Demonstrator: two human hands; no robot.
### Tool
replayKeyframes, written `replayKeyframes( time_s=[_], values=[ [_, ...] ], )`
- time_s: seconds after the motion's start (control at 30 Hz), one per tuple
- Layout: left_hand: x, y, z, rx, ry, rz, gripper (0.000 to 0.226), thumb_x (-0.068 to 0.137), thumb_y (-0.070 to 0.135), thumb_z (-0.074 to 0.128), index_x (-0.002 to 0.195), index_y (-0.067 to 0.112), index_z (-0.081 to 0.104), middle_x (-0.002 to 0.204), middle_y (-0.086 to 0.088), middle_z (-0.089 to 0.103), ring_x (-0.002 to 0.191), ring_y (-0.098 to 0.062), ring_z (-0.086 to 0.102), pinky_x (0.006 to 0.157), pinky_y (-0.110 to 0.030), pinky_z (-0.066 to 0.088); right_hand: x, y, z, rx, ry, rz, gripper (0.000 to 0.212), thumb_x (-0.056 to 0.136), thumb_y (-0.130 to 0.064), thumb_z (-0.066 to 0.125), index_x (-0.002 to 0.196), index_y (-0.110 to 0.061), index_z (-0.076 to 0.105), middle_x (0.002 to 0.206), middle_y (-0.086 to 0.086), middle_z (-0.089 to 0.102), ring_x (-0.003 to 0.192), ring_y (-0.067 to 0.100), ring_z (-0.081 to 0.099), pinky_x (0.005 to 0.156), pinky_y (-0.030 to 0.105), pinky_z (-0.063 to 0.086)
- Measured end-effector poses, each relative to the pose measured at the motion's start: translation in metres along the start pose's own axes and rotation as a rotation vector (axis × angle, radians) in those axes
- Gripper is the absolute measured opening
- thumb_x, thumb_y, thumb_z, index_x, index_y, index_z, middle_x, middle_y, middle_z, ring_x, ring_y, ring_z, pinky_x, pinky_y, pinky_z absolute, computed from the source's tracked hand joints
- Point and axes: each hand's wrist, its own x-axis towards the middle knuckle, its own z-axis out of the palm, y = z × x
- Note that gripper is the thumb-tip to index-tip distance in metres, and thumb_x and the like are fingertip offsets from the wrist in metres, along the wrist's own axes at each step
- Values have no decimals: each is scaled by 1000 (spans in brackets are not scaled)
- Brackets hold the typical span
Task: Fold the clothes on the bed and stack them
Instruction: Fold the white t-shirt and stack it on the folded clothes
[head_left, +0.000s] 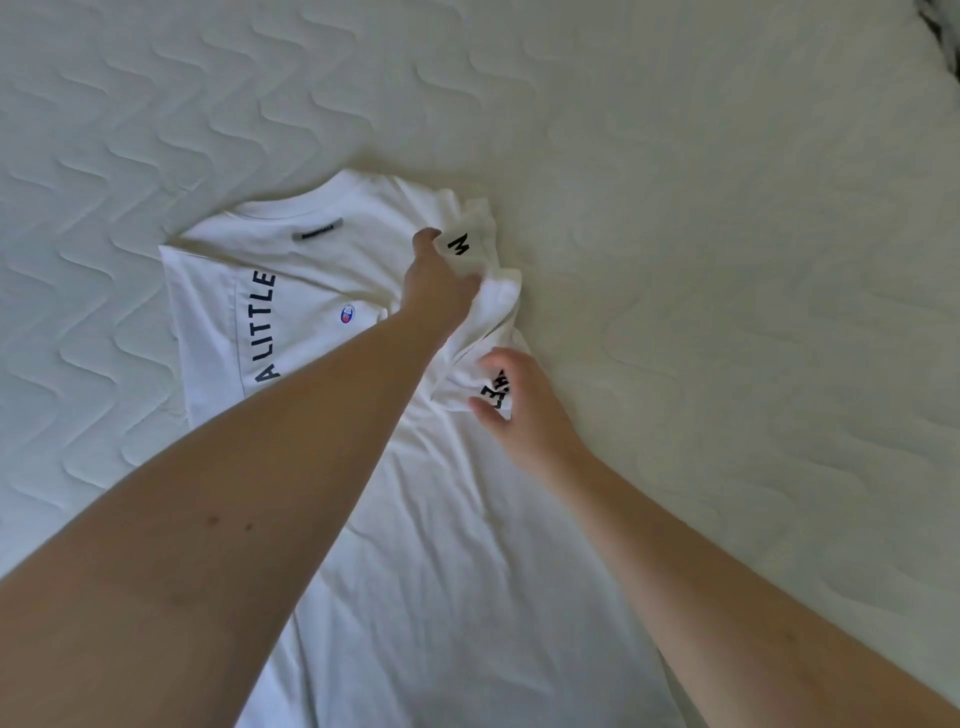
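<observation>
T-shirt (311, 312) lies lengthwise, collar pointing away; left hand (439, 283) and right hand (519, 402) pinch its bunched sleeve.

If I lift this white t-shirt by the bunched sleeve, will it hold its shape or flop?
The t-shirt will likely flop: its sleeve already crumples where the left hand grips it. It looks thin and light, wrinkling easily across the body. It probably won't slide much on the quilted bed, though that's hard to judge.
</observation>
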Motion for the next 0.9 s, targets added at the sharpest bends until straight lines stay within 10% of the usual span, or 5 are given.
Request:
replayKeyframes(
  time_s=[0.17,0.37,0.6,0.73,0.9],
  values=[
    [9,-21,-22,-138,48,-22,27,94,22,51,120,21,53,90,7,57,78,-15,59,57,-22,48,31,-6,1,377,228,335,52,87,-21,71,132,-20,46,99,-34,54,94,-18,50,79,1,38],
    [10,-34,-41,-422,-183,-313,41,95,55,47,111,21,63,105,-2,71,94,-18,71,69,-32,61,79,-22,7,92,220,477,49,85,-31,68,131,-21,52,107,-6,64,110,21,58,100,45,41],
    [18,-36,-47,-418,-135,-343,33,82,2,43,105,14,63,106,-8,68,93,-23,68,71,-35,61,62,-48,14,192,381,100,22,85,4,57,100,-8,68,96,7,63,79,14,55,76,14,43],
    [25,-32,-57,-486,-171,-358,18,78,29,58,88,13,61,80,-5,58,74,-23,51,73,-34,44,34,-55,22,170,32,-178,21,83,10,60,97,-5,67,98,6,67,82,10,62,79,17,48],
    [46,-24,-61,-73,-204,-88,53,87,58,62,121,17,63,109,4,60,103,-20,54,88,-36,41,20,-47,13,165,-330,3,30,91,2,51,108,-17,67,110,-14,69,107,-11,58,92,8,41]
  ],
)
